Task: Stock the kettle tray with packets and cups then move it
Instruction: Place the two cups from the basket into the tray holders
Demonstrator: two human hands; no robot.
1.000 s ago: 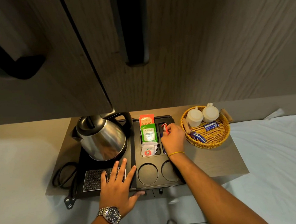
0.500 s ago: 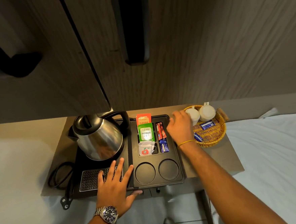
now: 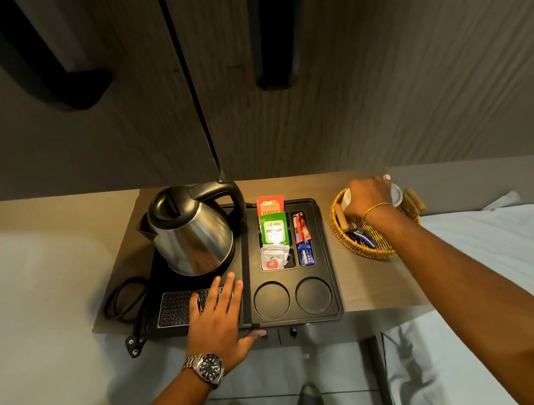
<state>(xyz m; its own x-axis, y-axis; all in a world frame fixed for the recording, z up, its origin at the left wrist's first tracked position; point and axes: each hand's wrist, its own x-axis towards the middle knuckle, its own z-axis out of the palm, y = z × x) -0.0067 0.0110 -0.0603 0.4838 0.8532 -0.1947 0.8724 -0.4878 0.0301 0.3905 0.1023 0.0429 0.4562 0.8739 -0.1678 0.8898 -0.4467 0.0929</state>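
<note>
1. My left hand [image 3: 216, 313] lies flat and open, fingers spread, palm down on the front edge of the kettle tray [image 3: 330, 311]. The fingertips rest on the perforated grille [image 3: 175, 306], and the thumb hooks over the tray's front rim.
2. Just beyond those fingertips stands the steel kettle [image 3: 191, 229] on its base.
3. To the right of my left hand are the two round cup wells [image 3: 293, 297], both bare, and past them the slots holding the packets [image 3: 274, 230]: orange, green and white ones upright in a stack, with red and blue sticks [image 3: 303, 241] beside them.
4. My right hand [image 3: 368, 196] reaches into the wicker basket [image 3: 357, 249] on the bench [image 3: 359, 278], curled over a white cup [image 3: 396, 193]. Whether the fingers have closed on it I cannot tell, as the back of the hand hides them.
5. Near my right wrist, blue packets [image 3: 361, 238] lie on the basket's floor.
</note>
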